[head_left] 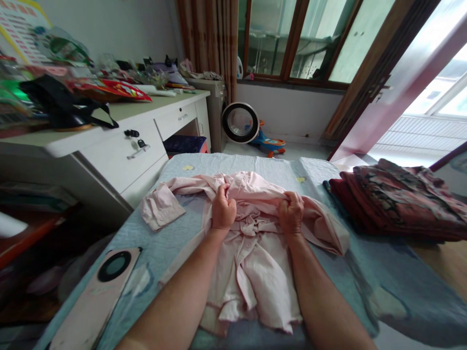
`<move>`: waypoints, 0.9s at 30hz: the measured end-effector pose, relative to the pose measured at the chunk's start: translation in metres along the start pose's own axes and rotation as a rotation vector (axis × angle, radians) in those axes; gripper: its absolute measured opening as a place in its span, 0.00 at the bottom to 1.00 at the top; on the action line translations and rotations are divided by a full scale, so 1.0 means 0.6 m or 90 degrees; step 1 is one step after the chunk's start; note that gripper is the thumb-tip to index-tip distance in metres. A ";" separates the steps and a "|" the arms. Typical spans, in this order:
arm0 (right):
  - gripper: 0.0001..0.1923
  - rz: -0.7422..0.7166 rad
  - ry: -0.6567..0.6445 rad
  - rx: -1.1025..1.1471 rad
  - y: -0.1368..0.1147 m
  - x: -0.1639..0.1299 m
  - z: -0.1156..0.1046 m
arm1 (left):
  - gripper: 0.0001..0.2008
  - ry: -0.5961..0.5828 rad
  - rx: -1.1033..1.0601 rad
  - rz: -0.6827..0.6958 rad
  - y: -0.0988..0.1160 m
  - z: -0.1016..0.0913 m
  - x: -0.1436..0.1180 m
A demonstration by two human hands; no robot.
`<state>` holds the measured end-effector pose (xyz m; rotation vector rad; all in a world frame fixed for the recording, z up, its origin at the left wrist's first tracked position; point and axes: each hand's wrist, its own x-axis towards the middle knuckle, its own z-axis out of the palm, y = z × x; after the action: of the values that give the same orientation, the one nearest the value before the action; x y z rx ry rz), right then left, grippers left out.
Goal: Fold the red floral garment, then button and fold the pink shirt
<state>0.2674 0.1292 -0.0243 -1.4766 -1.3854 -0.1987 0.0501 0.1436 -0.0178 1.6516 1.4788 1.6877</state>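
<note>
Head view: locate pink garment (268, 279) at scene centre, on pale blue cover (160, 248). Note left hand (223, 210) and right hand (292, 214) apart from each other, each clamped on gathered cloth toward the far end. Judge progress as partial: 2 sleeves (162, 206) spread out to left and right, tie (250, 226) knotted at mid-length, near part laid down; far end not lying flat. Observe thin-looking, wrinkled fabric, 1 button (248, 245) beside tie, uneven near hem (260, 323).
</note>
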 end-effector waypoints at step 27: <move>0.12 -0.054 -0.108 0.042 -0.024 -0.005 -0.009 | 0.18 -0.136 -0.183 -0.038 0.019 -0.041 0.042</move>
<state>0.2579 0.1201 -0.0159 -1.4075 -1.5778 -0.0809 0.0267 0.1494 0.0101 1.5593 1.1164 1.5530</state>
